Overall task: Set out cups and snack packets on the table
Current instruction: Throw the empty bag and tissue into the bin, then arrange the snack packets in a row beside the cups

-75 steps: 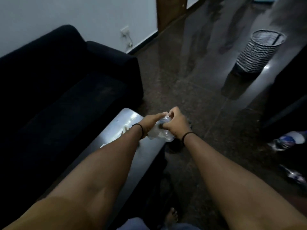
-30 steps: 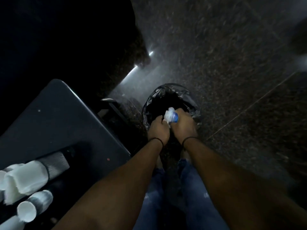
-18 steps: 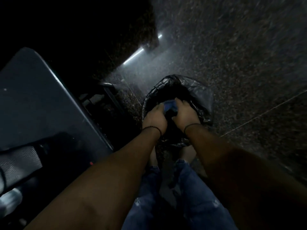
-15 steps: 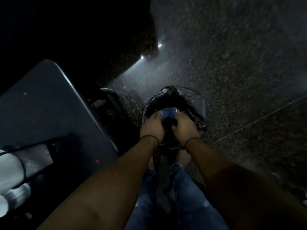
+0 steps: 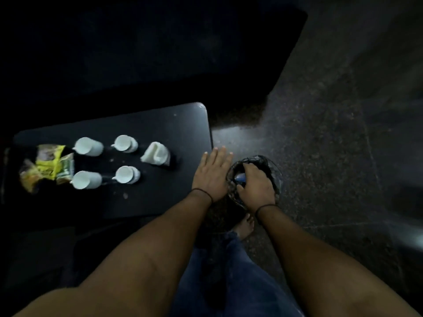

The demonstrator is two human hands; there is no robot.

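White paper cups (image 5: 124, 143) and yellow snack packets (image 5: 47, 165) sit at tabletop (image 5: 183, 124) left end. My left hand (image 5: 211, 175) nearer, grip wide; right hand (image 5: 255, 183) grips blue-capped wrapper (image 5: 239, 178) in black-lined bin (image 5: 273, 170).

A black-lined bin (image 5: 273, 170) stands on the speckled floor (image 5: 332, 133).

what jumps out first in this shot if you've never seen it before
The white cups stand out most, pale against the dark table, set in two rows with yellow snack packets at their left end. Next come the hands: the left hand is spread flat at the table's right edge, while the right hand grips something blue inside a black-lined bin on the floor.
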